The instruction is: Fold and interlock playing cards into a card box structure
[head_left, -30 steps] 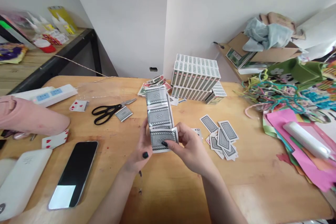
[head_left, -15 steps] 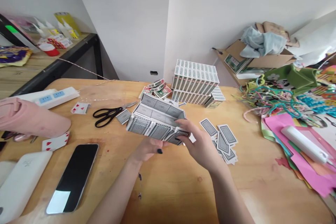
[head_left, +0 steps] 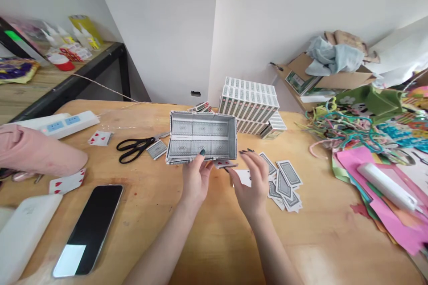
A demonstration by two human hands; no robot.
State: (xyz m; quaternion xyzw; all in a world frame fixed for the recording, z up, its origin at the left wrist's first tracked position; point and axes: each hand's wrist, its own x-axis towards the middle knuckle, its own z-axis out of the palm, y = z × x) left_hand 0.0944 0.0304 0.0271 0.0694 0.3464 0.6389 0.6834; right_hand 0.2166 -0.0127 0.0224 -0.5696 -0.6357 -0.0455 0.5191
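Observation:
An open box made of playing cards (head_left: 203, 130), grey patterned backs lining its inside, is tilted so that I look into it. My left hand (head_left: 195, 180) grips its near lower edge, thumb on the rim and the other fingers underneath. A card with red marks (head_left: 223, 164) shows below the box's near right side. Just right of it is my right hand (head_left: 252, 182), fingers spread, thumb tip close to that card; whether they touch I cannot tell. Beneath the right hand lies a white card (head_left: 243, 177), partly covered. Loose grey-backed cards (head_left: 285, 181) are scattered to its right.
Stacked card packs (head_left: 249, 100) stand behind the box. Black-handled scissors (head_left: 135, 148) lie left, touching a small card stack (head_left: 156, 149). A phone (head_left: 90, 227), a pink pouch (head_left: 43, 149) and a power strip (head_left: 63, 124) fill the left side; coloured paper (head_left: 384, 196) and yarn (head_left: 347, 122) the right.
The box has turned and tipped toward me, showing its inside. My left hand has come from beneath to its near edge. My right hand has let go of its right end and moved down.

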